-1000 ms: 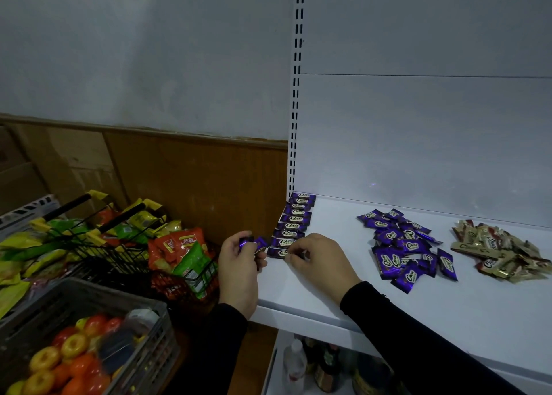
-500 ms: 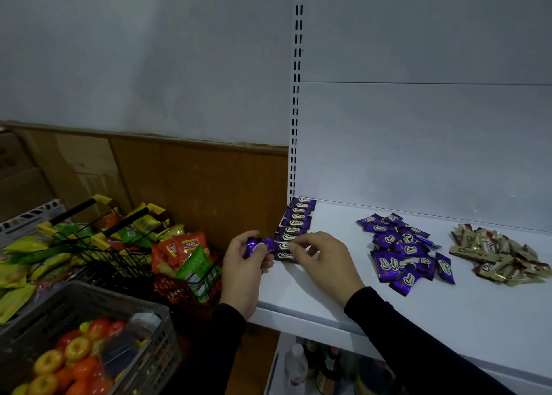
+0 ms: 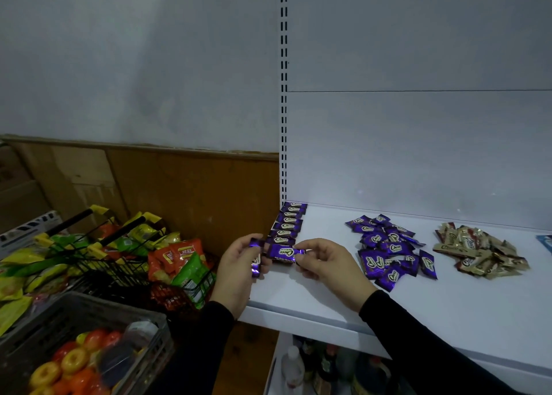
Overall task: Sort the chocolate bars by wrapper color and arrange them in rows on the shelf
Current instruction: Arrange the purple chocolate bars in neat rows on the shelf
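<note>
- Since the earlier frame, our right hand (image 3: 327, 270) has lifted from the row and now pinches a purple bar (image 3: 282, 253).
- Our left hand (image 3: 239, 270) grips other purple bars (image 3: 256, 256).
- On the shelf (image 3: 418, 299): purple row (image 3: 288, 223) far left, purple heap (image 3: 388, 251) centre, gold heap (image 3: 478, 251) right.

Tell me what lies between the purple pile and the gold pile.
Bare white shelf separates purple pile from gold pile, per the head view.
</note>
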Tool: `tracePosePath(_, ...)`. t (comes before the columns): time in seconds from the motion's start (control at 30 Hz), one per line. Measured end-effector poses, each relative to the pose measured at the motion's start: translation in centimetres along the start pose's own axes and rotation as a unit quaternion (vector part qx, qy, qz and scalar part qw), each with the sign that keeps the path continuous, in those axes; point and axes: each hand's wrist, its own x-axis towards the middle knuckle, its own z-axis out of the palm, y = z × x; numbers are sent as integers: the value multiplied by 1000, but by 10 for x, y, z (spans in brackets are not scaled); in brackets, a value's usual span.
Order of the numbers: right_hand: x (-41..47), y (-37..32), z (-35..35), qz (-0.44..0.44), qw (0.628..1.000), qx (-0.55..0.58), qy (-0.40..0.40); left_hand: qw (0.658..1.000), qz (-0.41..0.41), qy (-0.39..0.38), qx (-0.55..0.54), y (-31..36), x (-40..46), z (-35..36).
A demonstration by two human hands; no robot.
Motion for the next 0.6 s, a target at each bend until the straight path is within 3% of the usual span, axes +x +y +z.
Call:
tracePosePath(0.23,-9,-3,-6,-42,994,-103,1,998,20,62,-19,-3,1,4)
tracePosePath(0.37,-11,1,-12,-123,932,-332,-78,996,24,82,-32,-3,1,4)
tracePosePath(0.47,-13,3,-17,-112,924,-342,-132,995,26,87,-28,-2,1,4)
tracePosePath(0.6,-12,1,-17,-104,936,-328,-80,994,21,102,-35,-1,2,5)
